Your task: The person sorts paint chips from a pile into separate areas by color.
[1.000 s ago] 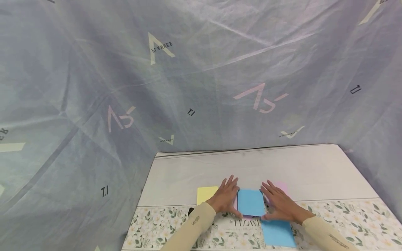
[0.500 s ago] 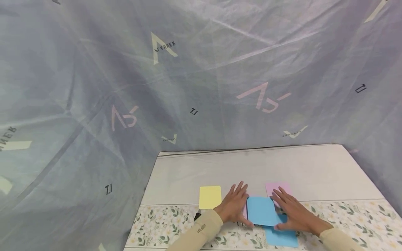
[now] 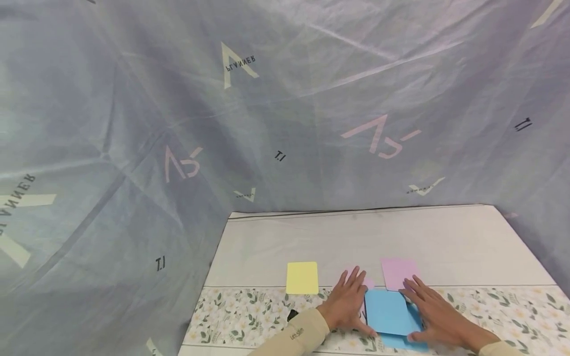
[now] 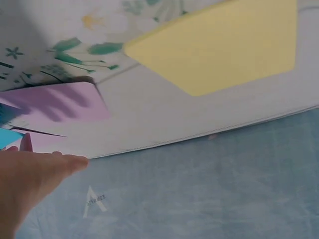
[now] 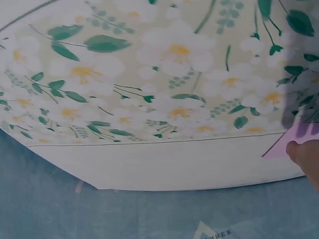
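A square blue card [image 3: 386, 311] lies between my two hands in the head view, over a second blue square [image 3: 401, 342] that shows below and right of it. My left hand [image 3: 347, 304] is along its left side, fingers spread, thumb near the lower corner. My right hand [image 3: 438, 314] is along the opposite side, fingers extended, index near the upper corner. A pink card [image 3: 368, 283] is mostly hidden behind my left hand; the left wrist view shows more of this pink card [image 4: 55, 102] under finger shadows. Another pink square [image 3: 398, 273] lies beyond the blue card.
A yellow square [image 3: 302, 278] lies left of my left hand. Beside my left sleeve is a small black object [image 3: 292, 315], partly hidden. The table covering [image 3: 490, 306] has a floral band and a white strip; grey fabric [image 3: 285, 99] hangs behind and at both sides.
Both hands have moved right and nearer, carrying the blue card from over a pink square to over the other blue one. The yellow and far pink squares are now fully uncovered.
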### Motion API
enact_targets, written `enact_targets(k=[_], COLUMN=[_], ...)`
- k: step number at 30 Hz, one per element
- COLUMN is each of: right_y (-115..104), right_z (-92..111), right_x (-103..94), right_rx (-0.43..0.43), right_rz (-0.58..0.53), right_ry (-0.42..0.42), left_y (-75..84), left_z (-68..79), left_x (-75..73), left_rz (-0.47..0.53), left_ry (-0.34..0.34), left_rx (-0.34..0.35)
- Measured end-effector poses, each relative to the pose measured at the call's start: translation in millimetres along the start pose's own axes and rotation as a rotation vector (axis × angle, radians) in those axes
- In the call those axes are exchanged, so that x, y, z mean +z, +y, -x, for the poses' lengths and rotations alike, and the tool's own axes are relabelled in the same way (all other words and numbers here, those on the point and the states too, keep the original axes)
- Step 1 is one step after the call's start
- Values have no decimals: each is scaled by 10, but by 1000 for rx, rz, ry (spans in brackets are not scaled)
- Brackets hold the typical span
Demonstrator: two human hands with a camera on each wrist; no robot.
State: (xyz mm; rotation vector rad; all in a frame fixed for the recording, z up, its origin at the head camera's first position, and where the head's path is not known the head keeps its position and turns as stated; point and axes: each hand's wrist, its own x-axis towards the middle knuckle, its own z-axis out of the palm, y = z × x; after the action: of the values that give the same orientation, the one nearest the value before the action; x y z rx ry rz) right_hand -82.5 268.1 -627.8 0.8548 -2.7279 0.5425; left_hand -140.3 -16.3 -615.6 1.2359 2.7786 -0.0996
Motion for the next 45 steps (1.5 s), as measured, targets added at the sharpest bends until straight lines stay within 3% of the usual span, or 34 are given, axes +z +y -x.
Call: enact_targets(k=[11,15,31,45], right_y=[120,180,244,218], right_z=[211,283,362,372], right_x=[-42,-33,8,2], right_rx=[-66,-110,-81,-43], right_rz=[22,25,-38,-29], right_ry=[1,20,30,14], left_y=[290,363,424,414], left_z=[-34,-51,-69,-59], left_x=[77,111,192,199], left_rz=[-16,-50,-107,-51], left_ry=[-37,-23,27,-12], left_rx=[-33,-24,-6,-24])
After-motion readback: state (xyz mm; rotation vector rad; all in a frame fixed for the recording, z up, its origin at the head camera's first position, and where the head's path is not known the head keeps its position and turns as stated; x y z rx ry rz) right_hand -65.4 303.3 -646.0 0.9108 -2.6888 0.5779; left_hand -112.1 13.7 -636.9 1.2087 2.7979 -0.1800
